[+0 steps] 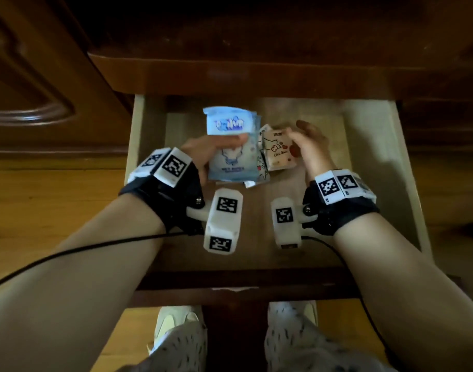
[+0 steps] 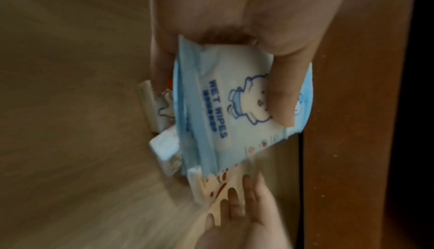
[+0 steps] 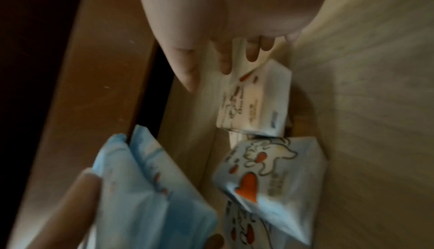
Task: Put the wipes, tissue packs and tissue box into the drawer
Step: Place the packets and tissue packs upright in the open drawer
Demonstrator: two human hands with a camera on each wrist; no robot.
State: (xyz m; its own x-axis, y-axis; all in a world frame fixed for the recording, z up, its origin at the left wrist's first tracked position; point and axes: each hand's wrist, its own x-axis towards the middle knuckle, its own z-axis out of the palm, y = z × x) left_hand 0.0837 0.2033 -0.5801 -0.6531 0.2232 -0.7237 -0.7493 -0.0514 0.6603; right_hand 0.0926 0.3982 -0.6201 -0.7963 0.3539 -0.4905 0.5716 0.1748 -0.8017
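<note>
The light wooden drawer (image 1: pixel 134 146) is pulled out below me. My left hand (image 1: pixel 224 143) grips a stack of blue wet wipes packs (image 1: pixel 231 157) over the drawer's middle, thumb (image 2: pixel 281 95) across the top pack (image 2: pixel 234 104). To the right, my right hand (image 1: pixel 299 135) holds a cream tissue pack (image 1: pixel 279 151) between thumb and fingers (image 3: pixel 225 62), tilted above the drawer floor. In the right wrist view another tissue pack (image 3: pixel 270 178) with a red heart lies on the drawer floor beside the wipes (image 3: pixel 145 188).
A dark wooden tabletop edge (image 1: pixel 257 73) overhangs the drawer's back. A carved cabinet door (image 1: pixel 42 89) stands at the left. Bare drawer floor (image 1: pixel 257 259) lies near the front. Wooden floor (image 1: pixel 55 205) and my shoes (image 1: pixel 176 326) are below.
</note>
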